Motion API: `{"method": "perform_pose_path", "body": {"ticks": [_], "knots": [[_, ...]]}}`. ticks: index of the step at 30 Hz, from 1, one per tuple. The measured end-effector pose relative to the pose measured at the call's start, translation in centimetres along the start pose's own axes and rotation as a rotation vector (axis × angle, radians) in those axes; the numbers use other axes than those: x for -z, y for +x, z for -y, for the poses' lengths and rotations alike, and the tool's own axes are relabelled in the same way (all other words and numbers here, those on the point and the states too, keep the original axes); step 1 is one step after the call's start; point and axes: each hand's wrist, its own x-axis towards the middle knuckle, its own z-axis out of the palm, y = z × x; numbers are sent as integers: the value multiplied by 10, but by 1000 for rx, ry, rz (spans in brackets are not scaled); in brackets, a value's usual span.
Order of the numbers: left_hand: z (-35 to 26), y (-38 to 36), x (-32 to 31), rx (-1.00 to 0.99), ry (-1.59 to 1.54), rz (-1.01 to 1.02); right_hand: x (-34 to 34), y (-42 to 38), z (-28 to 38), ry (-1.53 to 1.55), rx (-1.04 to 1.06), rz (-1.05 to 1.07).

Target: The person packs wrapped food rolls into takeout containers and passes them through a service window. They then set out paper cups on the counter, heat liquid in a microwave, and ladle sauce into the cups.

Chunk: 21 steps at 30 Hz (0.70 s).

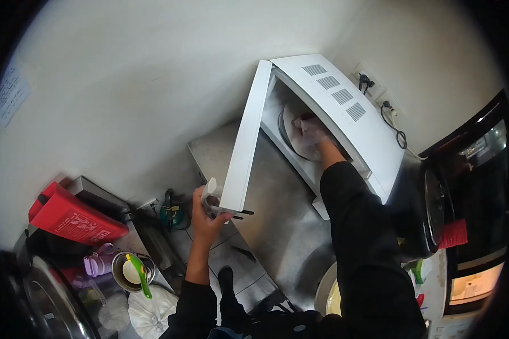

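Observation:
A white microwave [345,107] stands on a steel counter [277,198] with its door [244,147] swung wide. My left hand [206,212] grips the handle at the door's lower edge. My right hand [314,133], in a thin clear glove, reaches inside the oven and rests on the glass turntable plate [294,135]. Whether it holds a cloth or anything else I cannot tell. A black sleeve covers my right arm.
Wall sockets with black plugs [379,96] sit behind the microwave. A dark rice cooker [424,209] stands to the right. At lower left are a red bag [73,217], a metal bowl with a green spoon [134,271] and a white sack [150,311].

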Motion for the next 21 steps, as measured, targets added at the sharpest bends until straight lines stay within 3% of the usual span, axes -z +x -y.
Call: {"method": "perform_pose_path", "body": {"ticks": [5, 7, 9, 11, 12, 14, 16, 17, 19, 21], "knots": [[1, -2, -4, -17, 84, 8, 27, -62, 34, -88, -9, 12], [0, -3, -6, -25, 99, 32, 64, -100, 56, 5, -10, 242], [5, -4, -9, -5, 19, 40, 73, -144, 55, -86, 242, -67], [10, -5, -13, -52, 53, 37, 95, -187, 57, -26, 364, -69], [12, -8, -15, -89, 81, 16, 110, -209, 57, -24, 330, -89], [9, -19, -30, -65, 119, 60, 149, -259, 49, -23, 338, 100], [11, -32, -54, -28, 208, 81, 180, -309, 21, 105, 419, 20], [20, -36, -69, -118, 239, 93, 202, -336, 7, 118, 420, 2], [9, -38, -96, -23, 267, 398, 244, -387, -26, 120, 383, -26], [2, -33, -129, -97, 333, 549, 272, -444, -66, 80, 280, -177]]}}
